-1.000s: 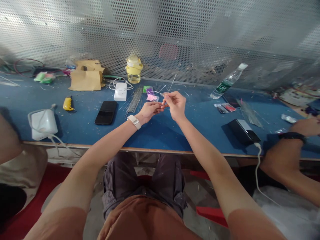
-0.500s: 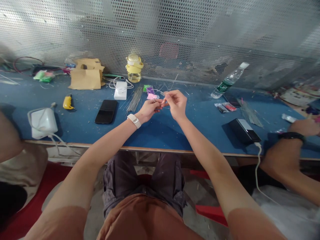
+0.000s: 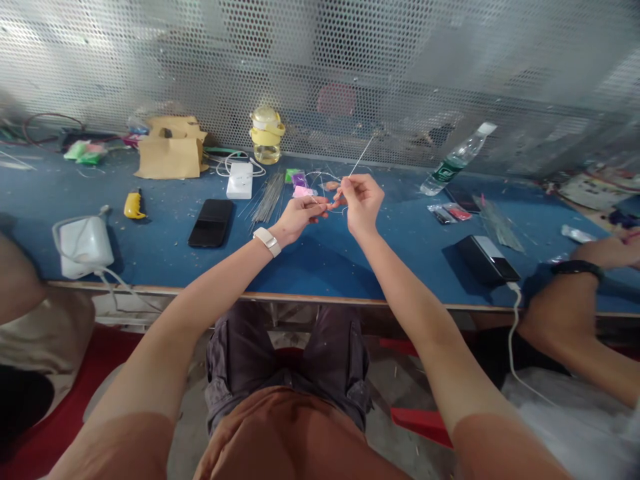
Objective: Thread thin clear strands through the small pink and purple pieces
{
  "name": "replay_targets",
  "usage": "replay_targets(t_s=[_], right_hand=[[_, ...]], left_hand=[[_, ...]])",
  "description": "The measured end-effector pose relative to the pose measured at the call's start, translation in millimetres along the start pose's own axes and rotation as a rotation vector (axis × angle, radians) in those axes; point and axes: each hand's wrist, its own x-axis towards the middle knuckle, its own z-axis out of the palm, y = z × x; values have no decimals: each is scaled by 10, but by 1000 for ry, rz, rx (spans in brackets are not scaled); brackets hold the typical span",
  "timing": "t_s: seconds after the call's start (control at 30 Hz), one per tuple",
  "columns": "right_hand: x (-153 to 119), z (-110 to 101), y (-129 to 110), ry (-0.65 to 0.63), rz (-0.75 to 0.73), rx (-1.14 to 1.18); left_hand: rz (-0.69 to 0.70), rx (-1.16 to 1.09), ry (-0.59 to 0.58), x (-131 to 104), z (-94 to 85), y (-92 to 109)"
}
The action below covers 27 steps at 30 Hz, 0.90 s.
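Note:
My left hand (image 3: pixel 300 219), with a white watch band on its wrist, is closed in a pinch on a thin wire or thread near the middle of the blue table. Just right of it, my right hand (image 3: pixel 363 200) pinches a thin pale wire (image 3: pixel 362 155) that sticks up past the fingertips. Fine strands run between both hands. Beyond my left hand lie a pink packet (image 3: pixel 303 191), a purple packet (image 3: pixel 299 179) and a green one (image 3: pixel 291 175). A bundle of thin wires (image 3: pixel 270 198) lies to their left.
A black phone (image 3: pixel 211 223), a white power bank (image 3: pixel 241 181), a yellow cutter (image 3: pixel 134 205) and a yellow-lidded bottle (image 3: pixel 267 137) are on the left. A tilted water bottle (image 3: pixel 457 161), a black box (image 3: pixel 486 260) and another person's arm (image 3: pixel 565 307) are on the right.
My right hand has moved slightly right, away from my left hand, and the thin wire now stands up from its fingertips. My left hand has barely moved.

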Motion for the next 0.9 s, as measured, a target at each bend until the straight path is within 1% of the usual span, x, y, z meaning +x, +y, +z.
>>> replay_targets(t_s=[0.1, 0.23, 0.5, 0.63, 0.8, 0.83, 0.9], right_hand=[[-30, 11, -56, -60, 50, -5], [-48, 18, -81, -95, 61, -12], [-1, -13, -7, -26, 105, 64], [24, -17, 35, -1, 109, 104], [57, -25, 80, 39, 202, 105], [57, -25, 67, 40, 197, 104], [46, -22, 9, 25, 142, 84]], left_hand=[[-13, -15, 37, -17, 15, 1], [-34, -18, 27, -33, 20, 24], [-41, -63, 9, -68, 51, 89], [-43, -80, -45, -79, 51, 115], [-44, -90, -111, -94, 51, 156], [-43, -97, -113, -97, 55, 165], [-41, -118, -94, -101, 66, 181]])
